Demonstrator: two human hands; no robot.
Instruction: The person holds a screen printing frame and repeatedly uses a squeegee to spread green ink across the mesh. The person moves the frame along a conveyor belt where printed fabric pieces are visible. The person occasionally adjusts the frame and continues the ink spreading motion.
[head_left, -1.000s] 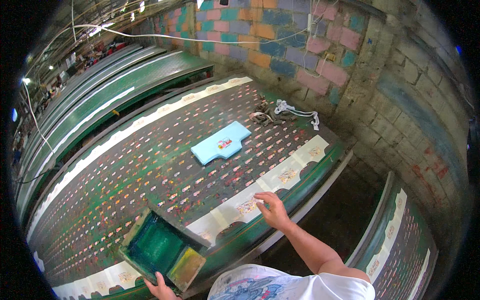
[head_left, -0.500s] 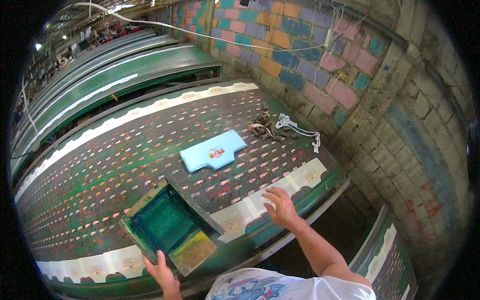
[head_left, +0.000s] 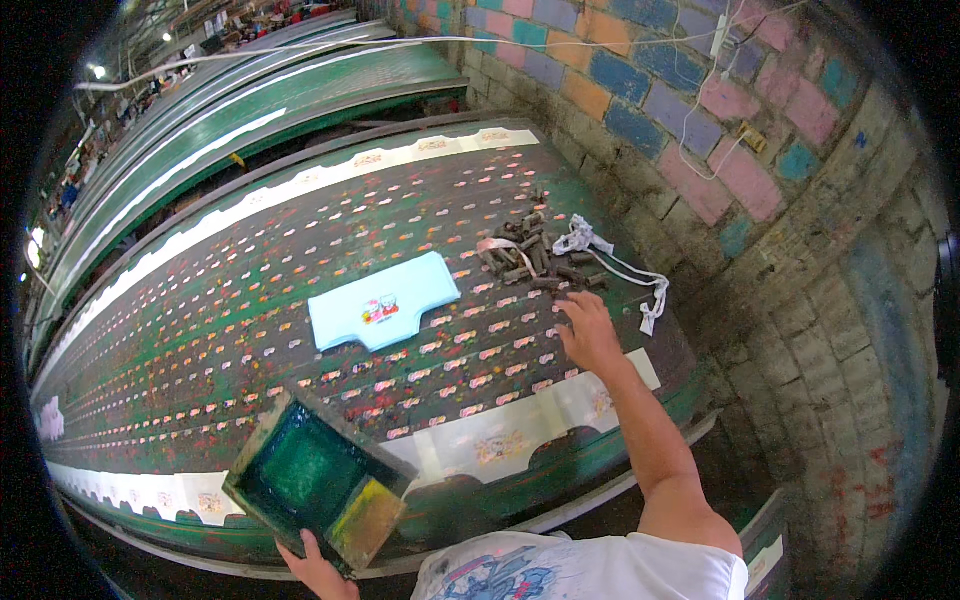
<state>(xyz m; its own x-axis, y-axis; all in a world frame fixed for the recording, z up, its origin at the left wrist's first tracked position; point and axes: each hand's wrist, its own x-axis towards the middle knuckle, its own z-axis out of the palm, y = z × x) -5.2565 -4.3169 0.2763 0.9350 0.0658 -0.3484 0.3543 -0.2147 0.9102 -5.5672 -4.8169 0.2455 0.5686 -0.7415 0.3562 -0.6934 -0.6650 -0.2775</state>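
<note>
At the near left, my left hand (head_left: 316, 572) is closed on the near edge of a screen-printing frame (head_left: 305, 455). The frame has worn edges, a dark green inside and a yellow-stained end, and is held tilted by the table's near edge. My right hand (head_left: 592, 335) reaches over the table with fingers apart and nothing visible in them. Just beyond its fingertips lies a pile of short dark sticks (head_left: 525, 250) with a pale pinkish strip across it. A light blue cut-cloth stack (head_left: 405, 290) with a small cartoon print lies left of that hand.
The long dark table (head_left: 250, 320) carries rows of small printed marks. White printed strips (head_left: 465, 440) run along its near and far edges. A knotted white cloth (head_left: 583, 237) lies beside the pile. A block wall (head_left: 640, 140) bounds the right; more long green tables (head_left: 300, 125) stand beyond.
My right hand has moved forward from above the near white strip to the pile of dark sticks. The view has shifted. My left hand still holds the frame.
</note>
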